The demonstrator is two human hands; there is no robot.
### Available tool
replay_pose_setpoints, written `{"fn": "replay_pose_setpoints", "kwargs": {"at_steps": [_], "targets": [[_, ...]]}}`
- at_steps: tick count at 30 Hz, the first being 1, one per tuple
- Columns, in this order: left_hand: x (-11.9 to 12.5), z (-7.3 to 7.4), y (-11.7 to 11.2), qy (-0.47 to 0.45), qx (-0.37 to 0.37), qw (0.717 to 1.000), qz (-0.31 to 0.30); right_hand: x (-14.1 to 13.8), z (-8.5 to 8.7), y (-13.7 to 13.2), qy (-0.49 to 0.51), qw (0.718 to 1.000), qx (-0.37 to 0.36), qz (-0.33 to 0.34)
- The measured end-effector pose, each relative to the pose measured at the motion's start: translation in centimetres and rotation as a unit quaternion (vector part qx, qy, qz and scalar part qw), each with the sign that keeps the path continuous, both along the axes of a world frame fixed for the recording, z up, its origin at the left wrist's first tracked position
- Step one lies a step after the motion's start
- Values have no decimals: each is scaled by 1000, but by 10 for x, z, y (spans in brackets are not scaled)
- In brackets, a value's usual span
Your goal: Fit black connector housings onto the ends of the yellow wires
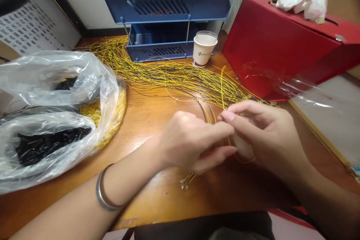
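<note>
Over the middle of the desk, my left hand (194, 140) is closed around a few thin yellow and dark wires (208, 114). Their ends, with small metal terminals (184, 185), stick out below the palm. Close beside it, my right hand (267, 135) pinches with thumb and index finger at the left hand's fingertips. A narrow yellow strip (222, 86), looking like a cable tie, rises from between the two hands. Its lower part is mostly hidden by the fingers, so I cannot tell exactly which fingers grip it.
A long pile of yellow and black wires (157, 73) crosses the desk behind my hands. Plastic bags (107, 71) with black and yellow parts stand left. At the back are a blue tray rack (168, 7), a paper cup (204, 50) and a red box (267, 41).
</note>
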State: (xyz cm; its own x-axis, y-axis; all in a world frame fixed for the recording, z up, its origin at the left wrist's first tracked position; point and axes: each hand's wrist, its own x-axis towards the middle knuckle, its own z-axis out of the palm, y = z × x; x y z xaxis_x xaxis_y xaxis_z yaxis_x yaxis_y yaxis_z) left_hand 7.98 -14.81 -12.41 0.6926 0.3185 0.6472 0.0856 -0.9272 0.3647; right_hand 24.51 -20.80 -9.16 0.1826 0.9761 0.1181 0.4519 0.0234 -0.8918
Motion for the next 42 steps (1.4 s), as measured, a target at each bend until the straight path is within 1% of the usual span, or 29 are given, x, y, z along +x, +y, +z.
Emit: {"fn": "replay_pose_setpoints", "kwargs": {"at_steps": [1,2,3,4,5,7,9,12,14,17,18,20,24,28,30,32,34,39,42], "targets": [[1,2,-1,-47,-77,996,14,0,-1,0,-2,1000,7,-3],[2,3,-1,-95,-161,982,34,0,-1,0,-13,1000,13,0],[3,4,-1,-135,-238,960,60,-1,-2,-1,-29,999,15,12],[4,5,-1,-164,-301,935,88,-2,-2,-2,-43,999,10,28],[6,4,0,-179,-346,914,116,-3,-2,-4,-54,997,1,48],[8,3,4,-175,-405,885,151,-4,-2,-6,-66,994,-17,80],[10,0,8,-158,-456,862,156,-4,-1,-6,-76,992,-21,95],[10,-1,13,-163,-529,824,120,-3,0,-5,-88,990,-20,104],[10,-1,15,-175,-564,801,94,-3,0,-3,-89,988,-37,123],[9,0,16,-196,-583,784,86,-3,-2,-2,-95,980,-71,158],[8,0,16,-202,-583,782,89,-4,-3,-2,-96,979,-79,163],[8,1,16,-210,-581,781,90,-4,-4,-1,-89,981,-82,150],[9,4,13,-210,-562,798,63,-3,-7,2,-16,993,-68,98],[10,8,9,-184,-561,807,37,-3,-7,5,63,993,-58,78],[9,10,8,-169,-543,821,33,-3,-7,5,75,993,-53,76],[8,10,9,-165,-518,838,38,-4,-6,6,67,994,-50,74],[8,9,9,-164,-509,844,47,-4,-7,6,52,994,-53,81],[8,6,10,-188,-527,826,68,-4,-8,5,35,992,-68,98],[8,6,10,-196,-536,820,51,-3,-7,6,50,993,-48,91]]}}
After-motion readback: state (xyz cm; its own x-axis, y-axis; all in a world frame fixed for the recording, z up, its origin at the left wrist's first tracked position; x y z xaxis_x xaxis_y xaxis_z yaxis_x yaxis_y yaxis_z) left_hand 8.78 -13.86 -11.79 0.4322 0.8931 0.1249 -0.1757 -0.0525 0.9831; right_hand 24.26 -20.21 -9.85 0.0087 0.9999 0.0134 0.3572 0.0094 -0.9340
